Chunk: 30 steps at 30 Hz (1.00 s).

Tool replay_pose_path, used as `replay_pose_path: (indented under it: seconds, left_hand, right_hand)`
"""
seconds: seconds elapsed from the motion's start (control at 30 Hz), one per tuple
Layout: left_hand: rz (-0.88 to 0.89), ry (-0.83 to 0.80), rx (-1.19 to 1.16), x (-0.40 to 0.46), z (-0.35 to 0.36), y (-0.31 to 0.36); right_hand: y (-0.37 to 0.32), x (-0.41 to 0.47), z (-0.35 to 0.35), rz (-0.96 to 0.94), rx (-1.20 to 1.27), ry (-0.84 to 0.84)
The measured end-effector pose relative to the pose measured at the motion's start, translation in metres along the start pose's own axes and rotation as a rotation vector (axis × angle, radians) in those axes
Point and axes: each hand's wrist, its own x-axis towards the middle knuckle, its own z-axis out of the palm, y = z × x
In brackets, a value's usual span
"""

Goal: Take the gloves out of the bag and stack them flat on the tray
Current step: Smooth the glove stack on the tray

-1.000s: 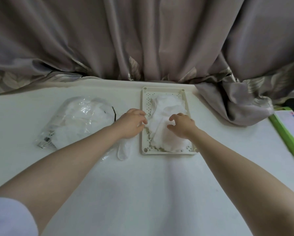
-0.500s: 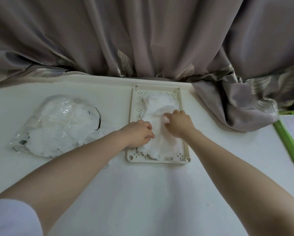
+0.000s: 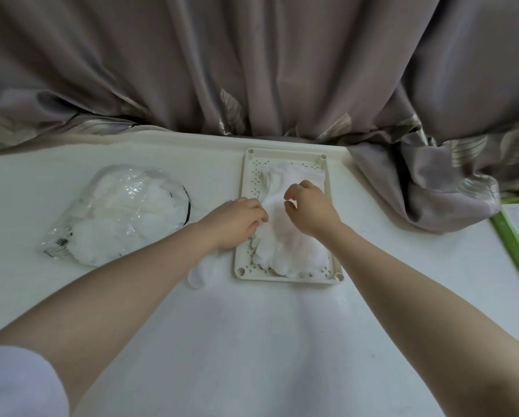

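1. Grey-brown curtains hang across the top of the frame, and below them a white table carries everything.
2. Centre frame, the white gloves lie piled on the cream perforated tray, a little rumpled, fingers pointing to the near edge.
3. Left hand sits at the tray's left rim, fingers curled onto the edge of the top glove; it looks to be pinching the fabric.
4. Right hand is over the pile's middle, thumb and forefinger bent toward the cloth; whether they actually nip it I cannot tell.
5. One stray glove peeks out under the left forearm, off the tray, lower centre.
6. Over to the left, the clear plastic bag lies on the table with more white gloves inside, so plenty is left to do.
7. To do this step well, I'd judge: pull the top glove taut from both sides, press it flat, square it inside the rim.
8. Far right, a green-edged board lies idle.
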Motion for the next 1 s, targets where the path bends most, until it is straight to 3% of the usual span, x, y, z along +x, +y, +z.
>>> replay_pose_path:
  seconds: [0.17,0.37,0.5,0.67,0.77,0.87,1.0]
  left_hand:
    - [-0.132,0.015,0.07,-0.036,-0.02,-0.029]
    - [-0.206,-0.182,0.121,-0.073,-0.012,-0.052]
    - [-0.229,-0.14,0.167,-0.086,-0.003,-0.06]
    - [-0.271,0.082,-0.376,-0.099,-0.022,-0.053]
    - [-0.264,0.174,-0.673,-0.103,-0.039,-0.043]
    - [-0.256,0.189,-0.817,-0.106,-0.048,-0.036]
    - [-0.293,0.23,-0.961,-0.111,-0.053,-0.033]
  right_hand:
    - [-0.036,-0.011,-0.002,-0.105,0.046,-0.011]
    - [-0.069,-0.025,0.012,-0.181,0.016,-0.074]
    - [-0.083,-0.033,0.021,-0.189,0.016,-0.093]
    - [-0.102,-0.043,0.025,-0.062,0.19,-0.098]
    - [-0.112,-0.051,0.021,0.085,0.548,-0.227]
    - [-0.116,-0.059,0.018,0.119,0.826,-0.367]
    - [-0.117,-0.061,0.019,0.104,0.866,-0.34]
